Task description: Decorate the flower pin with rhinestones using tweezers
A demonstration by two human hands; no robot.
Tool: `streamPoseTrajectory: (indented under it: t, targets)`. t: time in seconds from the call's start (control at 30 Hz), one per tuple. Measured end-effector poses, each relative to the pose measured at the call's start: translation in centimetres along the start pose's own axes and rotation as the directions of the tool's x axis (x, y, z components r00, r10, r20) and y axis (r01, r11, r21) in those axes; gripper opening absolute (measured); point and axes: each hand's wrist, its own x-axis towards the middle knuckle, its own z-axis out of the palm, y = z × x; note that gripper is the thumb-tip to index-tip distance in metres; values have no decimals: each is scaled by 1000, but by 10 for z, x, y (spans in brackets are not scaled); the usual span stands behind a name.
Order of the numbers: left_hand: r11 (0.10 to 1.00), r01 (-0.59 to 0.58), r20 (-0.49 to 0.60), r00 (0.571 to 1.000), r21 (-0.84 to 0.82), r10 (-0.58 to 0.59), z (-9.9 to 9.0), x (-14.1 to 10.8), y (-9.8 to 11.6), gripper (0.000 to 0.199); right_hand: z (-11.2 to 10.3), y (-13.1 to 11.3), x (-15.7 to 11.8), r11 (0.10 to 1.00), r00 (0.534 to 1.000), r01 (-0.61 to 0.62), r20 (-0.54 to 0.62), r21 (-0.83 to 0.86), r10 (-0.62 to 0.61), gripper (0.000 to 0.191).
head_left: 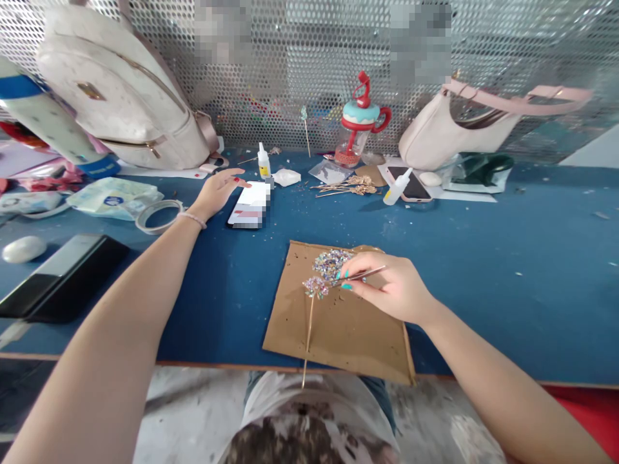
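Observation:
My left hand (220, 192) reaches out with fingers spread, its fingertips at the upper edge of a lit phone (249, 207) lying on the table. Tweezers (370, 272) are pinched in my right hand (391, 283), above a piece of cardboard (333, 335). Their tips are beside the gem-covered head of a thin gold hairpin (315, 288), whose stem points toward me past the table edge. Behind it lies a pile of small glittering stones (331, 263), partly hidden by my right fingers.
Glue bottles (264, 161) (397, 188), gold sticks (355, 185), a second phone (410, 184) and a red-lidded cup (356, 122) stand or lie at the back. A backpack (120, 90), tape roll (158, 217) and black device (62, 277) are left; a handbag (449, 132) is right.

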Motion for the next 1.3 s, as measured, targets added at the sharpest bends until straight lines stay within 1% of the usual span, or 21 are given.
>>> streamPoseTrajectory:
  t: [0.23,0.4,0.77,0.93,1.13,1.3]
  targets:
    - [1000,-8,-12,1000,20,8,0,1,-4,41,1,-1,0,1000,1000,-11,6,6,11,6]
    - [999,6,15,1000,53,-7,-2,1,-6,36,0,0,0,1000,1000,-16,10,11,16,6]
    - [989,29,57,998,143,-37,1,3,-8,46,1,0,-1,1000,1000,-19,18,11,19,7]
    - [984,48,84,994,174,-64,1,4,-11,46,1,0,0,999,999,-40,24,12,40,6]
    - [989,59,94,993,139,-72,1,6,-16,48,1,0,0,999,999,-35,20,12,35,6]
    - [999,13,87,996,39,-16,-2,4,-16,40,1,1,-1,1000,1000,-23,17,2,23,6]
